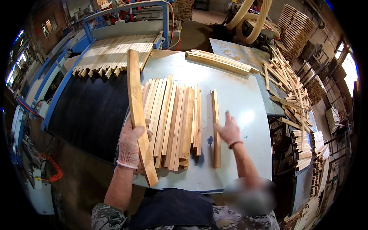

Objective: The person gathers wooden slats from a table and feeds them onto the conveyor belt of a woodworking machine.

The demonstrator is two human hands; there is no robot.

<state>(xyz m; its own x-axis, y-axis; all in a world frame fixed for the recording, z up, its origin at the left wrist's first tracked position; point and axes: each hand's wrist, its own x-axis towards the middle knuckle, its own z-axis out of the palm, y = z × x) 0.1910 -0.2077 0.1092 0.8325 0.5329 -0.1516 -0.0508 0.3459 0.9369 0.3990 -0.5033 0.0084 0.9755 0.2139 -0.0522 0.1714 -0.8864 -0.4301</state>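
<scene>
My gloved left hand (129, 145) is closed around a long wooden strip (135, 96), which is raised at a slant over the left edge of the metal table (245, 96). A row of wooden strips (168, 119) lies side by side on the table, just right of that hand. A single wooden strip (216, 147) rests apart from the row. Beside it, my gloved right hand (230, 131) has its fingers spread, the thumb close to the strip's right side; whether it touches cannot be made out.
Left of the table runs a dark conveyor belt (90, 109) carrying a row of strips (115, 53) at its far end, under a blue machine frame (126, 7). A small strip bundle (218, 61) lies at the table's back. Loose strips (287, 84) are heaped at the right.
</scene>
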